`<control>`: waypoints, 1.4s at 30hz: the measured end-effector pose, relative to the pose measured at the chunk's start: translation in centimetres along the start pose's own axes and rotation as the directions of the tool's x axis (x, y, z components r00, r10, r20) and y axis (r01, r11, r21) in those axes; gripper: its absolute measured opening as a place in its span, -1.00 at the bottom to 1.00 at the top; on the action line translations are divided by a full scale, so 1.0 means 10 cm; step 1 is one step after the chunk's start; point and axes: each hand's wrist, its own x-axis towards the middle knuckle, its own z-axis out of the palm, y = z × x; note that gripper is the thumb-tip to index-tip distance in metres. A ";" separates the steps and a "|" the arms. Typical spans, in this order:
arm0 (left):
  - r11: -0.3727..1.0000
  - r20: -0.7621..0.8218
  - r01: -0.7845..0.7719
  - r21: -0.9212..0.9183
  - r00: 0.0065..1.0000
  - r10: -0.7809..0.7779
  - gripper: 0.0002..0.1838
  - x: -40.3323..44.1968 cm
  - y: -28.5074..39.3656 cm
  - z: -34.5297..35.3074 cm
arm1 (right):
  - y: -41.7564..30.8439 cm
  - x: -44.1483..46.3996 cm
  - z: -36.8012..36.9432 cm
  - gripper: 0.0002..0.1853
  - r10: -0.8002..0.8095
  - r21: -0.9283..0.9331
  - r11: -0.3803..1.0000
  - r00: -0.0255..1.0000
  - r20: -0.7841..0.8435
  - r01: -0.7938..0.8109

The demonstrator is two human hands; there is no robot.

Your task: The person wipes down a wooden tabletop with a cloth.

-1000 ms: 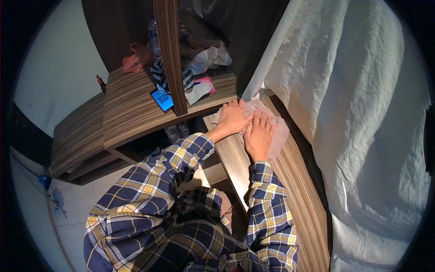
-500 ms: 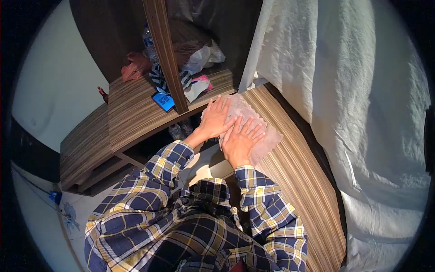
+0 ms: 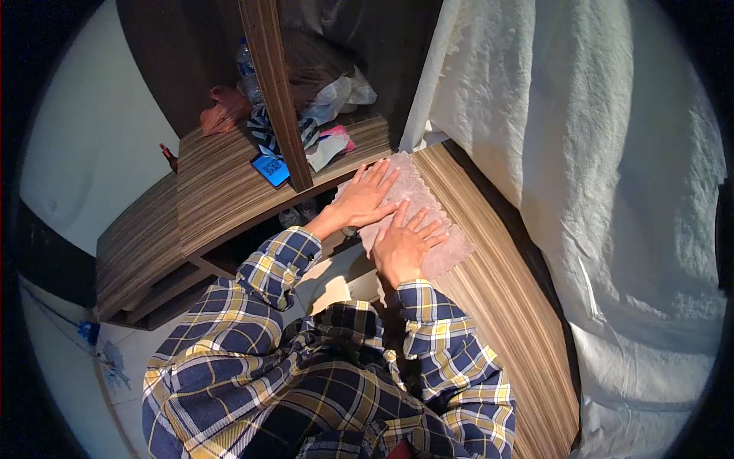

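A pinkish cloth with scalloped edges (image 3: pixel 432 216) lies spread over the near end of a striped wood-grain surface (image 3: pixel 505 306). My left hand (image 3: pixel 367 197) rests flat on the cloth's left part, fingers stretched out. Just below and to its right, my right hand (image 3: pixel 403 249) presses flat on the cloth too, its fingers spread. The left fingertips reach close to the cloth's far edge. Neither hand grips anything. Part of the cloth is hidden beneath both palms.
Left of the cloth, a wood-grain shelf (image 3: pixel 218 187) carries a lit phone (image 3: pixel 271 170), a red plastic bag (image 3: pixel 225 111), a water bottle (image 3: pixel 248 73) and crumpled bags. An upright wooden post (image 3: pixel 279 99) stands there. A white curtain (image 3: pixel 612 191) hangs along the right side.
My hands have moved slightly apart on the cloth, the left one shifting a little left. The cloth stays in nearly the same place, and the view has shifted slightly.
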 end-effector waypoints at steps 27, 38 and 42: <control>0.998 0.045 -0.062 0.030 0.997 0.061 -0.48 1.89 0.48 0.77 | 1.09 1.27 0.19 -0.45 0.182 0.296 0.947 0.966 -0.184 -0.122; 0.998 -0.230 0.055 -0.032 0.971 -0.061 -0.43 1.42 0.54 0.70 | 0.89 0.95 0.27 -0.43 0.169 0.116 0.984 0.935 -0.312 -0.139; 0.995 -0.254 0.060 -0.075 0.964 -0.077 -0.34 1.11 0.53 0.63 | 0.80 0.73 0.32 -0.37 0.141 0.068 0.990 0.934 -0.329 -0.126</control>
